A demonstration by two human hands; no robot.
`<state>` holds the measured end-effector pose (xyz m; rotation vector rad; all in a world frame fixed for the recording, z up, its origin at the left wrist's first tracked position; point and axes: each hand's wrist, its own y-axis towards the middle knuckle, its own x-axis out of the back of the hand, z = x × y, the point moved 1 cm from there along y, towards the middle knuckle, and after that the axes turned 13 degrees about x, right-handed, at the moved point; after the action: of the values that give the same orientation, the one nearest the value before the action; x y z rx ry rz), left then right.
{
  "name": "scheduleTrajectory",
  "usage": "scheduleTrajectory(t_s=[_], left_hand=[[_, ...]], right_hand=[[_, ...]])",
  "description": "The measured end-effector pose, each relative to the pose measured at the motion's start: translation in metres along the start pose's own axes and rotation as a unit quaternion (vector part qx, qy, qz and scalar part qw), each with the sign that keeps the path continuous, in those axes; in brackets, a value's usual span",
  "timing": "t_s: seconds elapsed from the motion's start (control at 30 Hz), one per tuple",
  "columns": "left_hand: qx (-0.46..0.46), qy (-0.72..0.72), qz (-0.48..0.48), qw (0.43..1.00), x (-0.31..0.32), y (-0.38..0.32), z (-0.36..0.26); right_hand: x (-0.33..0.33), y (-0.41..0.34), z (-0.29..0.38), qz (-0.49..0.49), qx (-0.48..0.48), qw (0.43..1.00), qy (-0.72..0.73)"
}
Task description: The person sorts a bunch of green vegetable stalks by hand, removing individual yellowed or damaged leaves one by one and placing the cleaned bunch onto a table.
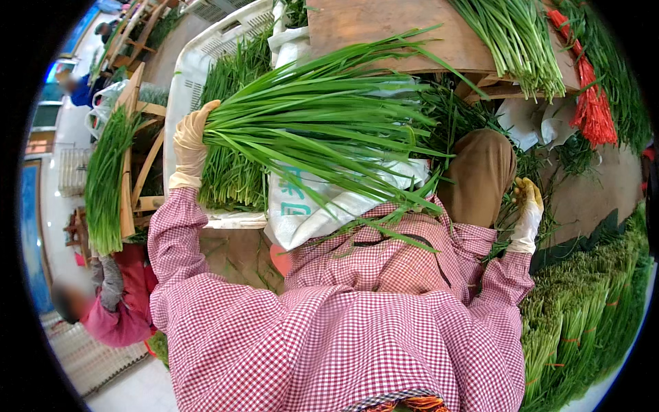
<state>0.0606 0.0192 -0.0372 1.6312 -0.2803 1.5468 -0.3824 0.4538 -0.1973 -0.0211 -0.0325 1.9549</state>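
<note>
A fanned bunch of garlic chives (319,110) is gripped at its stem end by my gloved left hand (190,141). Its leaves spread rightward over a white woven sack (309,206) on my lap, and some tips reach my checked apron. Below that hand, a white plastic crate (177,103) holds more chives (234,180) standing close together. My gloved right hand (527,208) is beside my right knee (479,175), above loose leaves. Its fingers are loosely bent, and I see nothing in them.
A wooden board (381,26) ahead carries another chive bundle (520,51) and red ties (592,103). Banded bundles (571,319) are stacked at right. On the left, a co-worker in pink (116,319) sits by a wooden stand (128,175) with chives. Trimmings litter the floor.
</note>
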Motion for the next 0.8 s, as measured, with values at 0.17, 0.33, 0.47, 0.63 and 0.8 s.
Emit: scheduleTrajectory(t_s=[0.17,0.33,0.47,0.63,0.8], left_hand=[[0.002,0.033,-0.033,0.999,0.009,0.008,0.016],[-0.014,0.104,-0.092,0.990,0.021,0.012,0.046],[-0.021,0.038,-0.131,0.990,0.040,0.027,0.049],[-0.021,0.001,-0.145,0.989,0.048,0.043,0.049],[-0.043,-0.017,-0.171,0.984,0.075,0.052,0.049]], right_hand=[[0.005,0.003,-0.007,-0.010,-0.009,0.994,-0.108],[-0.027,0.001,0.023,0.031,0.073,0.989,-0.125],[-0.062,-0.006,0.063,0.099,0.089,0.987,-0.094],[-0.098,-0.036,0.120,0.304,0.080,0.949,-0.039],[-0.131,-0.064,0.134,0.413,0.075,0.907,0.016]])
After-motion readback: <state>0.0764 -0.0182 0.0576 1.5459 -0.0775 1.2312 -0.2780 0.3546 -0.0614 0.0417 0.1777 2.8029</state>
